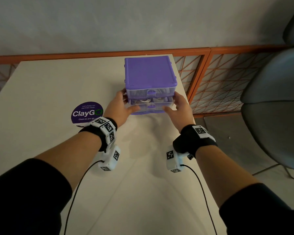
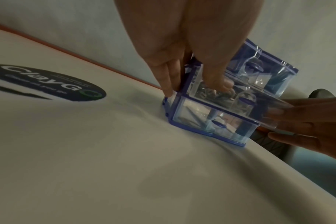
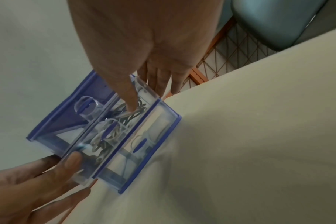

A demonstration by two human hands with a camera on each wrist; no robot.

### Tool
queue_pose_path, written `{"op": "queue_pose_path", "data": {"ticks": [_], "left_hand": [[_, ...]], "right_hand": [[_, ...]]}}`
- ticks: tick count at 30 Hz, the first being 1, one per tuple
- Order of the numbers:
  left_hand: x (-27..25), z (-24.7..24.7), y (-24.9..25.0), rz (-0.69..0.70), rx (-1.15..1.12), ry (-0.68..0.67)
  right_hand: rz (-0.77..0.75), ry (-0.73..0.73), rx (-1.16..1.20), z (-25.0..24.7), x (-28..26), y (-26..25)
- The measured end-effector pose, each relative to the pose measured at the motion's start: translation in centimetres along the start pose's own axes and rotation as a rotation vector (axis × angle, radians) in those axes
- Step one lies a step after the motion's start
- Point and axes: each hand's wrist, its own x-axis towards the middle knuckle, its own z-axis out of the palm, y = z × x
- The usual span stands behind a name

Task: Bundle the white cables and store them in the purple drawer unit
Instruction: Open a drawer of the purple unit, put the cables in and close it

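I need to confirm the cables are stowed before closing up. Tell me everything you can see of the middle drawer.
The middle drawer is clear plastic with a purple pull tab, one of three in the purple unit. It sits level, pulled partly out towards the person. White cables lie coiled inside. The left hand and right hand hold its two front corners, thumbs on the front and fingers along the sides. The top and bottom drawers look closed.

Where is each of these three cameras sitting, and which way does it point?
Head: worn on the head, looking down at the table, drawer unit, both forearms and hands.
Left wrist: looks along the left hand at the drawers.
Right wrist: looks along the right hand at the middle drawer with white cables.
All three share the drawer unit.
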Motion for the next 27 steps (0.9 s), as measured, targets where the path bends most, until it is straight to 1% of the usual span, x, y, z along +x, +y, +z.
{"op": "queue_pose_path", "data": {"ticks": [3, 6, 14, 17, 21, 24, 27], "left_hand": [[0.2, 0.2, 0.2, 0.008, 0.037, 0.092], [0.3, 0.3, 0.7, 0.0, 0.084, 0.153], [0.5, 0.6, 1.1, -0.006, 0.143, 0.21], [0.5, 0.5, 1.0, -0.008, 0.125, 0.181], [-0.3, 0.6, 1.1, 0.001, 0.029, 0.059], [-1.1, 0.1, 1.5, 0.022, 0.078, -0.015], [-1.5, -0.9, 1.7, 0.0, 0.146, -0.026]], "right_hand": [[0.048, 0.105, 0.002, 0.5, 0.3, 0.0], [0.074, 0.189, 0.001, 1.1, 0.8, 0.1], [0.112, 0.266, -0.032, 1.9, 1.1, -0.5], [0.119, 0.26, -0.031, 2.1, 0.9, -0.6], [0.135, 0.196, 0.002, 2.3, 0.2, -1.0], [0.138, 0.171, 0.021, 2.7, -1.0, -1.9], [0.165, 0.204, 0.065, 3.1, -2.1, -2.5]]}}
